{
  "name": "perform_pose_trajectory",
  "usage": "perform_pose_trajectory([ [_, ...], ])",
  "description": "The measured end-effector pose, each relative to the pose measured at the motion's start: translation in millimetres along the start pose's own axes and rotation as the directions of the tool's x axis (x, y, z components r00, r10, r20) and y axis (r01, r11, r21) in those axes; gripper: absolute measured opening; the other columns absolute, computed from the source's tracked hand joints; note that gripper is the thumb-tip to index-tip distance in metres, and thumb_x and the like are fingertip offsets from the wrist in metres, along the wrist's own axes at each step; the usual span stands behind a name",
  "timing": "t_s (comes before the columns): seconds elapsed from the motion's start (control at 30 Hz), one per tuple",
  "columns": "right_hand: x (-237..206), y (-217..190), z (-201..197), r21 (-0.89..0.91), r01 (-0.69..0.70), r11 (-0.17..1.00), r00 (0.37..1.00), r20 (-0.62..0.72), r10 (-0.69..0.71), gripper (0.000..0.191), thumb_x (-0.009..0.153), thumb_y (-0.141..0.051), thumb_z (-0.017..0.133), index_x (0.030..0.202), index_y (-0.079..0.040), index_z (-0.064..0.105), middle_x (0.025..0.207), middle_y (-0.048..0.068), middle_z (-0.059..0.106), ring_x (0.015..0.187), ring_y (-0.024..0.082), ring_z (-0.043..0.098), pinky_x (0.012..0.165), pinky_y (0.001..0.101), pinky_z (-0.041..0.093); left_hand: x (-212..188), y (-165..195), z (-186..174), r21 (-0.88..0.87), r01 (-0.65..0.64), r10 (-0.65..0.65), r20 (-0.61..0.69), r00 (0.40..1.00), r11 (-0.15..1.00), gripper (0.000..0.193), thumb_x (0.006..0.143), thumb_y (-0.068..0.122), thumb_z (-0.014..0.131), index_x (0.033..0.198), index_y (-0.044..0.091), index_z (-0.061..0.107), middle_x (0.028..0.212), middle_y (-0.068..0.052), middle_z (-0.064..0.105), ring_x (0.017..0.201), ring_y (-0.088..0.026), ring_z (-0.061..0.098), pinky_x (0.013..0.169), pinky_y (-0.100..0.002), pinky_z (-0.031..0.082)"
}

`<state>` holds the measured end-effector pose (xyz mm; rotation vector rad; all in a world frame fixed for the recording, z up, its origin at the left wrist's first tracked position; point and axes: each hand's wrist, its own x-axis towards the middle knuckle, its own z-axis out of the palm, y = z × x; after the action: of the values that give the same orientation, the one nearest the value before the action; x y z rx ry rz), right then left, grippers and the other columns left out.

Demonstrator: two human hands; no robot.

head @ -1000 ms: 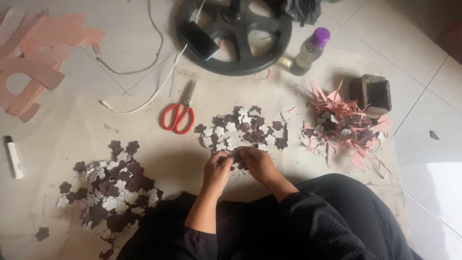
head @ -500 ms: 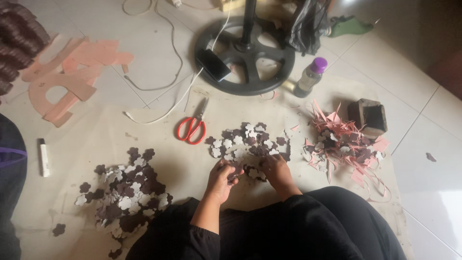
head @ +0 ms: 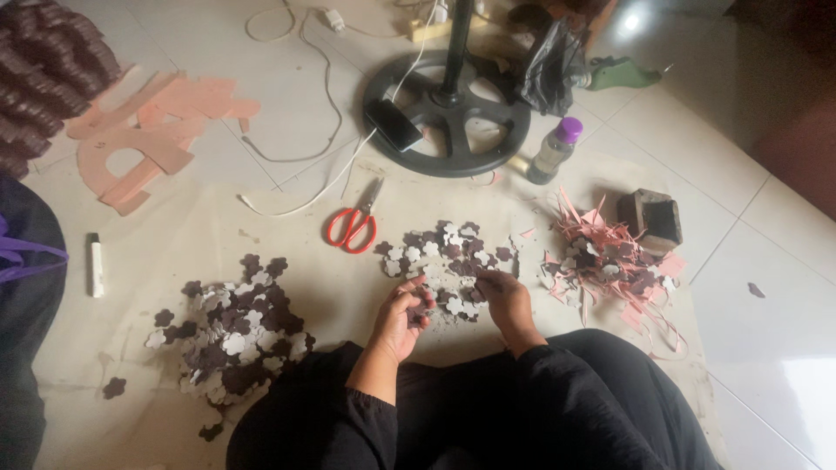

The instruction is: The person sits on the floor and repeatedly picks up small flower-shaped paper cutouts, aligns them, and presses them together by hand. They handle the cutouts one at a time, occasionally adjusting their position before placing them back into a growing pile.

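I sit on the floor over a small heap of flower-shaped cutouts (head: 444,257), dark brown and white. My left hand (head: 399,318) is curled at the heap's near edge, its fingers pinched on a dark flower cutout (head: 421,306). My right hand (head: 503,300) rests on the heap's right side with the fingertips pressed onto the pieces; whether it holds one I cannot tell. A bigger heap of the same cutouts (head: 231,326) lies to my left.
Red-handled scissors (head: 352,227) lie beyond the small heap. Pink paper scraps (head: 601,257) and a small dark box (head: 651,218) are at the right. A fan base (head: 446,113) with a phone, a purple-capped bottle (head: 555,150), cables, pink card shapes (head: 144,139) and a white marker (head: 96,264) surround the work sheet.
The view has tilted up and shifted, so the hands sit lower in the picture. My hands have moved slightly apart; the left one has lifted a dark cutout off the heap.
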<state>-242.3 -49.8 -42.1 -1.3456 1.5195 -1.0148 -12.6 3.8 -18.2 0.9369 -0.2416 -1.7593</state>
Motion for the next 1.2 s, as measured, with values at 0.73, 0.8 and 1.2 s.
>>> perform_pose_trajectory([
  [0.73,-45,-49,19,0.469,-0.166,0.868,0.963,0.267,0.040,0.039,0.098,-0.021,0.064,0.130,0.001,0.062,0.110,0.011,0.074,0.101,0.017,0.069,0.091,0.0291,0.056,-19,-25,29,0.641,-0.203,0.234,0.038,0.971,0.740,0.024,0.085,0.024,0.078,0.099,0.005,0.076,0.080,0.000,0.073,0.068,-0.007,0.061,0.061,-0.025,0.049],
  [0.8,-45,-47,19,0.234,0.007,0.972,0.918,0.384,-0.099,0.044,0.094,-0.017,0.075,0.129,0.007,0.063,0.107,0.016,0.070,0.098,0.018,0.064,0.087,0.0316,0.053,-17,-26,29,0.620,-0.224,0.232,0.069,0.970,0.752,0.023,0.081,0.020,0.075,0.100,0.006,0.075,0.083,0.001,0.075,0.072,-0.007,0.066,0.065,-0.026,0.054],
  [1.2,-35,-20,25,0.163,-0.150,0.975,0.978,0.171,0.122,0.024,0.100,-0.016,0.070,0.114,0.003,0.075,0.095,0.009,0.073,0.081,0.014,0.060,0.073,0.0287,0.050,-2,-30,18,0.591,-0.053,0.086,-0.028,0.996,0.805,0.035,0.091,0.041,0.074,0.095,0.007,0.074,0.078,0.001,0.069,0.066,-0.009,0.057,0.057,-0.027,0.044],
])
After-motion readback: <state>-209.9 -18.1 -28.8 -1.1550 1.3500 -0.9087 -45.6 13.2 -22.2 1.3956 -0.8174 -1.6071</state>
